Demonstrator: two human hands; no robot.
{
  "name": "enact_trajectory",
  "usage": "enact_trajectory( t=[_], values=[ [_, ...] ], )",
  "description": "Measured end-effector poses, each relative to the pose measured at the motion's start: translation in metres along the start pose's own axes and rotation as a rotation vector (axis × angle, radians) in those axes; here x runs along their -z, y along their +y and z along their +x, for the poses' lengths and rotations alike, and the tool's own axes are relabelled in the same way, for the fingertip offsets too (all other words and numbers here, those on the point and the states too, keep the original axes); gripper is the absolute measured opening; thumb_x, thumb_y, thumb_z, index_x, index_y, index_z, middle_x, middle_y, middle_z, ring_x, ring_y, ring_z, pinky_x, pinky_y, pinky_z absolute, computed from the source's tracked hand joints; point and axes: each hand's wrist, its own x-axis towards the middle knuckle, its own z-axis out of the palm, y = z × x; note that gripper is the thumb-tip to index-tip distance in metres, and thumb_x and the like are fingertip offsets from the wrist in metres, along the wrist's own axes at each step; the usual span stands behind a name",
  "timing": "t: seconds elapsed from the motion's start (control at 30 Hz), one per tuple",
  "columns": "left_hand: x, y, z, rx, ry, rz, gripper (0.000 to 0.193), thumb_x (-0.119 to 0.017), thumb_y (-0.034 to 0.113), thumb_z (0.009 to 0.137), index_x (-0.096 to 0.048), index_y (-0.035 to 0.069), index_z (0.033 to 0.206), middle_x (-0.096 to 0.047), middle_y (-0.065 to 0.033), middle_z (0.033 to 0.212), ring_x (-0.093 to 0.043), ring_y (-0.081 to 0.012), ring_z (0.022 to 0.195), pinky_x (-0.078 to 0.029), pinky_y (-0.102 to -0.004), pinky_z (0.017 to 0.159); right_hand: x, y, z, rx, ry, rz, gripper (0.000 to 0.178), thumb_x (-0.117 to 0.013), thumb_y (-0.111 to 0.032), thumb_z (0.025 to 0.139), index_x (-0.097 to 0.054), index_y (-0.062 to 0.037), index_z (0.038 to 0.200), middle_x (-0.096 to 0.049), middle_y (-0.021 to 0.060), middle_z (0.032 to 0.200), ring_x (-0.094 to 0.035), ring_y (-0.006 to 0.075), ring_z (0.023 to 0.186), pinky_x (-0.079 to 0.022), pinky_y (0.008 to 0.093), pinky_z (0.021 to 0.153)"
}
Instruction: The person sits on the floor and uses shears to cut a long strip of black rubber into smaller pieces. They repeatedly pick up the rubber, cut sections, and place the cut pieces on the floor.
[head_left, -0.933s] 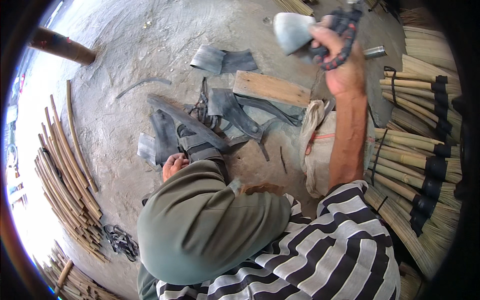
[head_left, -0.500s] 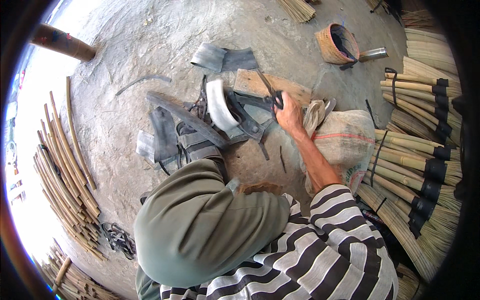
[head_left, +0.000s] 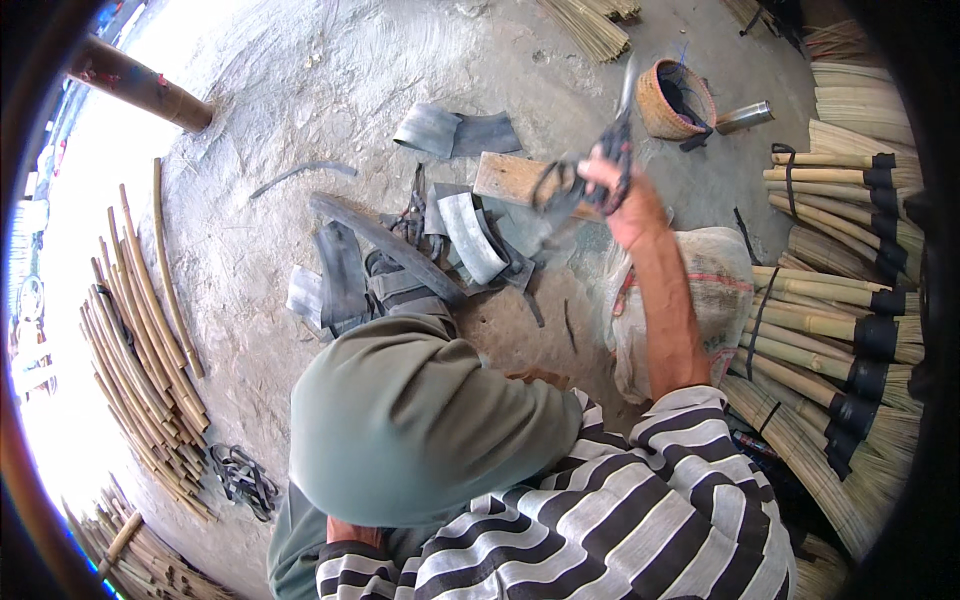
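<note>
My right hand (head_left: 630,205) is closed around a pair of scissors (head_left: 618,140) with dark loop handles. Blurred by motion, they are raised with a blade toward the woven basket. Below them lies a wooden board (head_left: 508,176). Left of the board are curved pieces of grey-black rubber-like sheet (head_left: 472,238), a long dark strip (head_left: 385,245) and a darker piece (head_left: 340,265). Only a bit of my left wrist (head_left: 352,533) shows beside my bent knee; the left hand itself is hidden behind the leg.
A pale sack (head_left: 690,285) sits under my right forearm. Brooms with bamboo handles (head_left: 810,310) fill the right side. The woven basket (head_left: 672,105) and a metal cylinder (head_left: 745,116) stand far right. Bamboo sticks (head_left: 150,390), black straps (head_left: 243,480) and a thick bamboo pole (head_left: 140,85) are left.
My right hand has lifted and swung right with the scissors, away from the board. A bit of my left wrist has come into view by the knee. The whole view has shifted slightly.
</note>
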Motion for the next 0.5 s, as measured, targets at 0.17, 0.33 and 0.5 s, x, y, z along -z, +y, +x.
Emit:
enact_trajectory(
  t=[0.17,0.33,0.5],
  values=[
    [-0.003,0.024,-0.024,-0.087,-0.022,-0.112,0.025,-0.062,0.020,0.102,-0.069,0.001,0.117,-0.072,-0.0037,0.093,-0.065,-0.0099,0.077,-0.053,-0.0250,0.069,-0.053,-0.143,-0.008,0.457,-0.287,0.189,0.025,-0.072,0.008,0.088,-0.066,-0.0087,0.105,-0.070,0.0020,0.098,-0.069,0.0167,0.090,-0.055,0.0281,0.077],
    [0.000,0.053,-0.043,-0.205,-0.047,-0.210,0.024,-0.062,0.020,0.102,-0.069,0.001,0.117,-0.072,-0.0034,0.093,-0.065,-0.0097,0.076,-0.053,-0.0247,0.069,-0.106,-0.221,-0.024,0.622,-0.326,0.184,0.010,-0.073,-0.001,0.091,-0.068,-0.0086,0.095,-0.068,0.0012,0.090,-0.065,0.0147,0.081,-0.053,0.0277,0.079],
    [0.003,0.100,-0.051,-0.315,0.072,0.015,0.024,-0.062,0.019,0.103,-0.069,0.002,0.117,-0.072,-0.0032,0.093,-0.065,-0.0098,0.077,-0.051,-0.0235,0.068,-0.161,-0.259,-0.054,0.732,-0.497,0.217,0.009,-0.075,-0.004,0.089,-0.067,-0.0090,0.091,-0.065,-0.0002,0.087,-0.062,0.0135,0.078,-0.050,0.0274,0.076]
  ],
)
